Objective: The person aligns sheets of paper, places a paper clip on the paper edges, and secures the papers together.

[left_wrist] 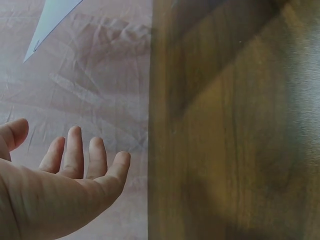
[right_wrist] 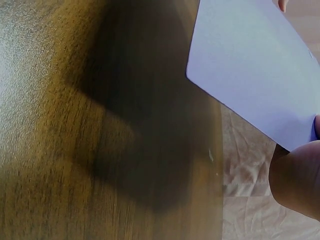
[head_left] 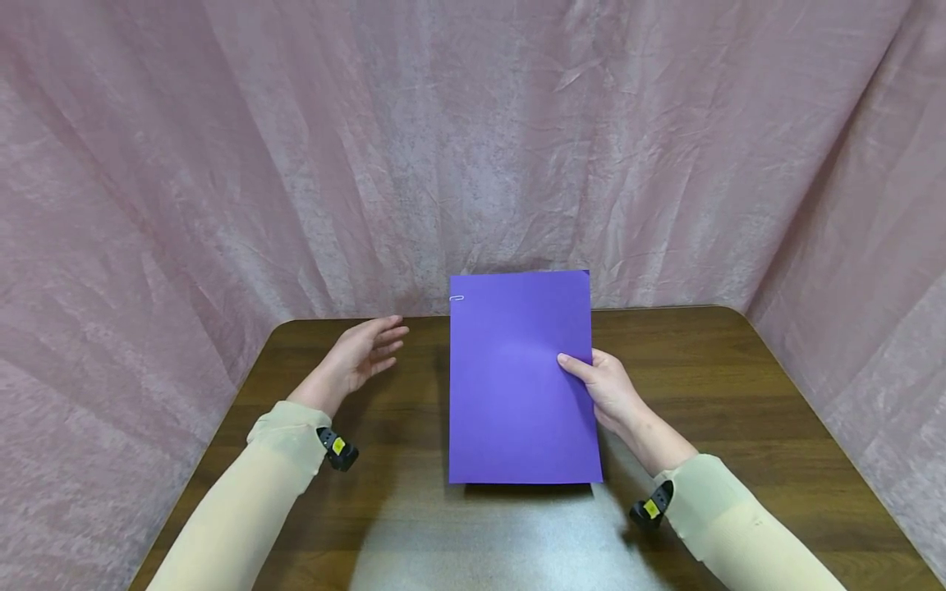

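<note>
My right hand holds a purple sheet of paper by its right edge, thumb on the front and the other fingers hidden behind. The sheet is raised off the table and casts a shadow beneath. A white paper clip sits on the sheet's upper left edge. Whether more sheets lie behind it, I cannot tell. To the left of the sheet, my left hand is held in the air with fingers loosely extended, touching nothing. In the left wrist view its palm holds nothing, and a corner of the paper shows beyond.
A brown wood-grain table lies below both hands, with a bright reflection at its front middle. Pink curtains hang behind the table and along both sides. Each wrist wears a black strap device with a yellow tag.
</note>
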The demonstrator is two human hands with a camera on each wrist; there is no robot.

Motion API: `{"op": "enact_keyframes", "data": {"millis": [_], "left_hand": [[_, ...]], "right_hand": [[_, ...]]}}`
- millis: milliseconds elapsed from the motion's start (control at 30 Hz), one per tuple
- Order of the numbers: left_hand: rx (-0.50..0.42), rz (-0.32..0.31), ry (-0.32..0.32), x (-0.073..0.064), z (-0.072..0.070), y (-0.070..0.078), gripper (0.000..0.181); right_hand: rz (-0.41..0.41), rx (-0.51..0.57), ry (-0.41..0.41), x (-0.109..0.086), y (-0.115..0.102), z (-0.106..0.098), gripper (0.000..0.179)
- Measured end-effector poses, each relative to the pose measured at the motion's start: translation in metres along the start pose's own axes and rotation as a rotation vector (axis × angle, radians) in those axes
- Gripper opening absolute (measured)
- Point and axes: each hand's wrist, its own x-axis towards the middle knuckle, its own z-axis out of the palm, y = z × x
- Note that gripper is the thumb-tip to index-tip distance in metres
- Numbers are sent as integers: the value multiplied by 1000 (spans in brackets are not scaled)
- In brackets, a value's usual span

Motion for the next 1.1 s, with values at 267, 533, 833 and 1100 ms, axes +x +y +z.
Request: {"op": "enact_keyframes", "data": {"millis": [267, 533, 833, 1100], "left_hand": [[36, 11, -57, -8, 2, -12, 58], [18, 5, -127, -18, 13, -23, 57], [-27, -9, -261, -34, 42, -43, 64], [-79, -42, -329, -47, 74, -67, 64]], "right_hand": [[-2, -3, 3, 1, 0, 1, 6], [4, -9, 8, 1, -1, 3, 6], [-9, 13, 0, 2, 0, 3, 3], [-20, 31, 0, 2, 1, 3, 4]]}}
